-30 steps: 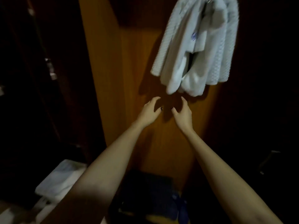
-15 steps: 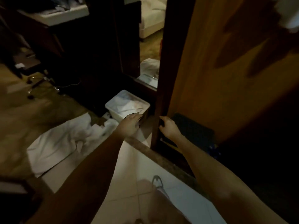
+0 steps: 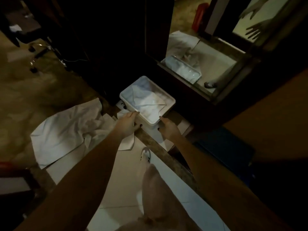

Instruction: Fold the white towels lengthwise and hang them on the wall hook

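A white plastic bin stands on the floor against dark furniture, with crumpled white towels inside. My left hand reaches to the bin's near left rim, fingers extended, thumb below at its side. My right hand is at the near right corner, fingers loosely extended. Neither hand holds a towel. Whether the fingertips touch the rim I cannot tell. The wall hook is out of view.
A large white cloth lies spread on the floor to the left. A stone threshold runs under the bin. A floor mirror stands behind it, a wooden panel and blue mat to the right. My shoe is on white tile.
My view has swung down from the hung towels to the floor. Both hands dropped from the wooden panel and moved to the near rim of the bin.
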`<state>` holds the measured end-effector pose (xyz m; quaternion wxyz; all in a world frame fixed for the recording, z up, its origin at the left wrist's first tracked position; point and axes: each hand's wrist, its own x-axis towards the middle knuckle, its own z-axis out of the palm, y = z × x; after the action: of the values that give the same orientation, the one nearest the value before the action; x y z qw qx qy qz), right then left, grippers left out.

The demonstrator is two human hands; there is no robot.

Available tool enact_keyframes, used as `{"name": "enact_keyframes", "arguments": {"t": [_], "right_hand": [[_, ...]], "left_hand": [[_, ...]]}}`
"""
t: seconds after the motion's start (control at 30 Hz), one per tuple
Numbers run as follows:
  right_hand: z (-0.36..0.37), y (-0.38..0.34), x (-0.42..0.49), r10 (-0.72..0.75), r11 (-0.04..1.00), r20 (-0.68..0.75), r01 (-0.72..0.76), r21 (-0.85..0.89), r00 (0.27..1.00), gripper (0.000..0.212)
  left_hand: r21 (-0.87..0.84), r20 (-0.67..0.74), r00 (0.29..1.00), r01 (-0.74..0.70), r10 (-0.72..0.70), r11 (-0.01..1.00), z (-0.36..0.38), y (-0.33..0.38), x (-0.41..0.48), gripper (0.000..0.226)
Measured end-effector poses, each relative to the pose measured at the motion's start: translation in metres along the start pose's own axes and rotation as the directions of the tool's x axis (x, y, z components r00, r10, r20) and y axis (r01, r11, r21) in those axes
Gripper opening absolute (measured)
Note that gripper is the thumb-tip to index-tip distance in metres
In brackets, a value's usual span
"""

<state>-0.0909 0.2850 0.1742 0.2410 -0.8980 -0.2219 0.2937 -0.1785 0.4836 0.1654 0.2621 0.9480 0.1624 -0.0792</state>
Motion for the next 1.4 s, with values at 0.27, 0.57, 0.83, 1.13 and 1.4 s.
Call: {"name": "enact_keyframes", "arguments": {"t": [0.27,0.57,0.83,1.13,1.4], "right_hand": [[0.001,0.024,0.21,0.14,0.99,0.01,-0.14,-0.022,0.99,0.058],[0.082,0.116,0.394,0.106,0.989,0.054,-0.1,-0.108,0.993,0.057],[0.176,0.182,0.501,-0.08,0.968,0.028,0.084,-0.235,0.996,0.05],[0.201,0.193,0.536,-0.212,0.92,-0.282,0.093,-0.381,0.936,0.019],[0.148,0.127,0.478,-0.194,0.921,-0.121,0.138,-0.363,0.974,0.026]], "left_hand": [[-0.138,0.046,0.987,0.159,-0.154,0.978,0.043,-0.07,0.182,0.059],[-0.053,0.138,0.99,0.034,-0.027,0.998,0.169,-0.169,0.341,0.062],[0.052,0.07,0.997,-0.046,0.042,0.998,0.277,-0.229,0.432,0.055],[-0.056,-0.105,0.989,-0.114,0.108,0.992,0.292,-0.253,0.46,0.019],[-0.039,0.055,0.968,-0.242,0.244,0.97,0.184,-0.232,0.424,0.016]]}}
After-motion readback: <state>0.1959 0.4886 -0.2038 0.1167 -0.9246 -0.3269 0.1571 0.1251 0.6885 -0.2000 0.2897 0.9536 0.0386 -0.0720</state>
